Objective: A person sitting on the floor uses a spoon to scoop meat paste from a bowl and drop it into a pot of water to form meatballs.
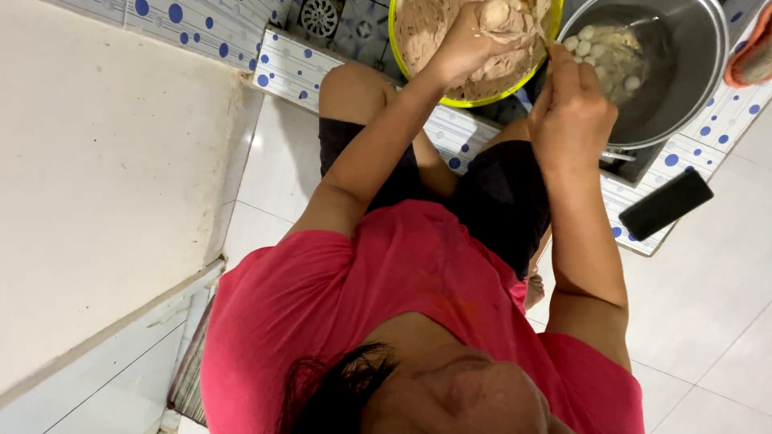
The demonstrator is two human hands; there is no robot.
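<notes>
My left hand [460, 47] is in a yellow-rimmed bowl [396, 40] of beige-pink paste [418, 32], squeezing a lump so that a round ball [494, 12] bulges out at the top of the fist. Beside it, my right hand [572, 112] is closed on a thin spoon whose tip reaches toward that ball. Just to the right stands a steel pot [691, 88] holding water and several pale balls [599, 48]. I sit low on the floor in a red shirt and black shorts.
A black phone [666, 202] lies on the blue-dotted tile step [281, 64] at the right. A round floor drain [320, 16] is at the top. A large white panel [104, 177] fills the left. An orange object [756, 56] shows at the top right corner.
</notes>
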